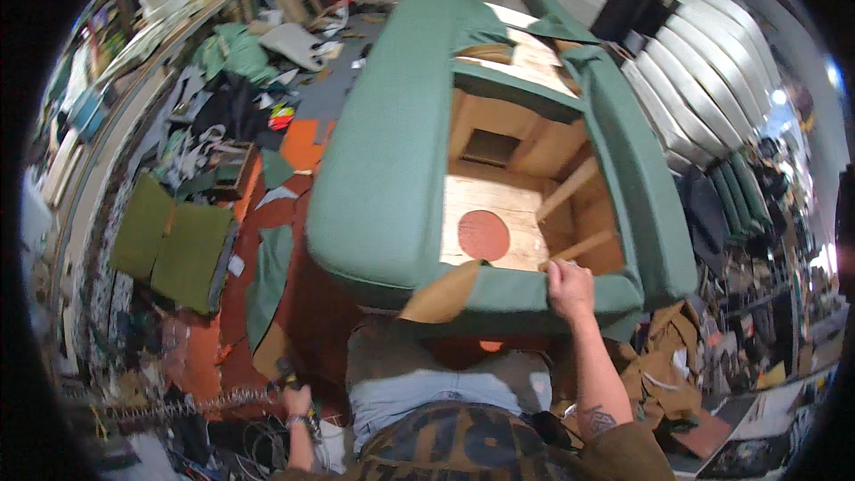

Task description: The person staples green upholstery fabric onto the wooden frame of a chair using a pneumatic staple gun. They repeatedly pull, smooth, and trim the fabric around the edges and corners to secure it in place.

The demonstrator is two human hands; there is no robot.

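In front of me stands a large green upholstered sofa frame [374, 178], its inner wooden box open to view. My right hand [570, 289] is closed over the fabric-covered near rail, thumb on the inner side. A loose flap of fabric [443, 294] with a brown underside hangs over this rail, left of the hand. Low on the left, my left hand [297, 403] is closed on a dark staple gun [287, 374], with a coiled hose [183, 404] beside it. The gun is small in view and partly covered by the fingers. It is held apart from the sofa frame.
Green fabric scraps [270, 281] and olive cushions [169, 245] lie on the floor to the left. Pale stacked panels [704, 71] lean at the right. Brown cloth [659, 361] is heaped near my right forearm. A round hole [484, 235] pierces the frame's wooden board.
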